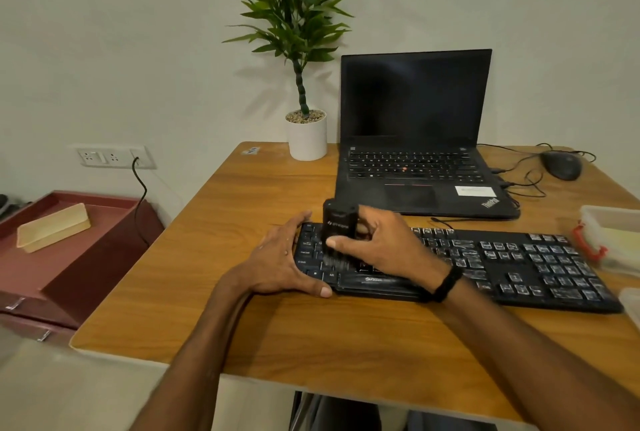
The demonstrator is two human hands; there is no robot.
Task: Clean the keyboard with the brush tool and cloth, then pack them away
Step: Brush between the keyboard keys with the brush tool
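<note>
A black keyboard (512, 264) lies across the wooden table (311, 333). My right hand (384, 247) grips a black brush tool (339, 223) upright, its bristles down on the keys at the keyboard's left part. My left hand (280, 257) holds the keyboard's left end, fingers over the far corner and thumb along the front edge. The bristles look blurred. No cloth can be made out for certain.
An open black laptop (415, 140) stands behind the keyboard, with a potted plant (306, 133) to its left and a wired mouse (562, 166) to its right. A clear plastic box with a red clasp (609, 236) sits at the right edge. A maroon cabinet (69, 250) is left of the table.
</note>
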